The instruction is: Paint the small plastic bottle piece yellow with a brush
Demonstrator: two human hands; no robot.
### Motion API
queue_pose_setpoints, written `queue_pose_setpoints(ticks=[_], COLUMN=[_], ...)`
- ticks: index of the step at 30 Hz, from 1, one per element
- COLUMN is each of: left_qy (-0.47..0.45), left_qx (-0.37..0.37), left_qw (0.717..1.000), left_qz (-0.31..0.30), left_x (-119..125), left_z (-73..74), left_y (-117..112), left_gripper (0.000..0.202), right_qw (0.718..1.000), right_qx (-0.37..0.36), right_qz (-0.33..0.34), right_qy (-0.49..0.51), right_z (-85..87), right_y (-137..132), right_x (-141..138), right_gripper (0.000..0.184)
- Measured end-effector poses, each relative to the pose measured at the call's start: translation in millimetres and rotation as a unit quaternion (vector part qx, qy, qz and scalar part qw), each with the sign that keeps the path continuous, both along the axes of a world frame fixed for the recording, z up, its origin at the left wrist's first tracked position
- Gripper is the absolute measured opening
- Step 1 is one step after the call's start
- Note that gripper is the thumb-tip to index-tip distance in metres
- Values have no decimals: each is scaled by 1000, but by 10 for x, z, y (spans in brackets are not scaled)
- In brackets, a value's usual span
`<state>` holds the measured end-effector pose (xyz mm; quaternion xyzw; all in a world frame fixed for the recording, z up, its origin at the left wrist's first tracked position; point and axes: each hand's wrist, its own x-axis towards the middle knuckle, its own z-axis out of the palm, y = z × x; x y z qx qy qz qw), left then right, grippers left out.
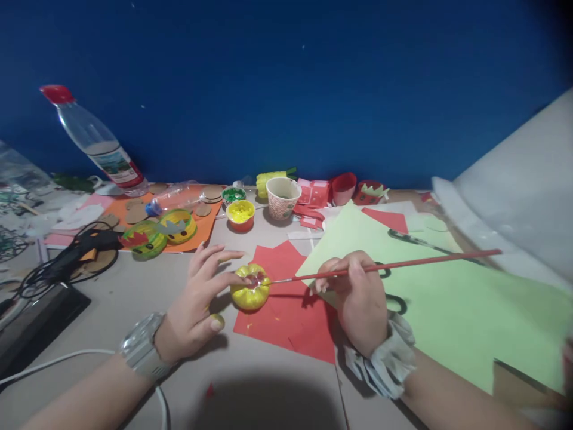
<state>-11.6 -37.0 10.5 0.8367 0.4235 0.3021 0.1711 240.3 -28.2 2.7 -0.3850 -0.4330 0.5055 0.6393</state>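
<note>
My right hand (358,292) is closed around a red-handled paintbrush (416,261), whose tip touches the right side of a small yellow-painted cut bottle bottom (250,298). The piece lies on a red paper sheet (295,328), its middle bare and see-through. My left hand (203,292) has its fingers spread, with the index fingertip resting at the piece's opening; yellow paint marks its thumb. Behind them stands a small cup of yellow paint (240,216), next to a cup of green paint (233,196) and a patterned paper cup (283,206).
Light green paper (474,316) covers the right side, with black-handled scissors (396,303) on it. Painted crafts (150,242) and a small clear bottle (179,197) lie on orange paper at left. A tall bottle (102,143) stands behind, black cables (67,257) nearby. A blue wall (286,89) closes the back.
</note>
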Motion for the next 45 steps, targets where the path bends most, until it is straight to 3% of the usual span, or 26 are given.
queue_pose_setpoints(ticks=[17, 25, 36, 40, 45], left_qy=[28, 31, 21, 36, 49], left_qx=[40, 38, 27, 16, 3], left_qw=[999, 999, 999, 999, 999], left_qz=[-6, -3, 3, 12, 18], left_x=[30, 15, 21, 27, 29], left_z=[18, 3, 2, 28, 45], left_y=[28, 30, 27, 18, 12], left_gripper=[67, 68, 66, 69, 73], right_qw=[998, 998, 995, 992, 997], right_qx=[0, -11, -79, -111, -81], right_qz=[-18, -60, 54, 46, 14], right_qy=[-65, 4, -13, -34, -1], right_z=[-47, -52, -16, -64, -93], right_y=[-4, 109, 182, 217, 249], right_x=[49, 85, 1, 25, 69], right_gripper=[22, 24, 24, 24, 23])
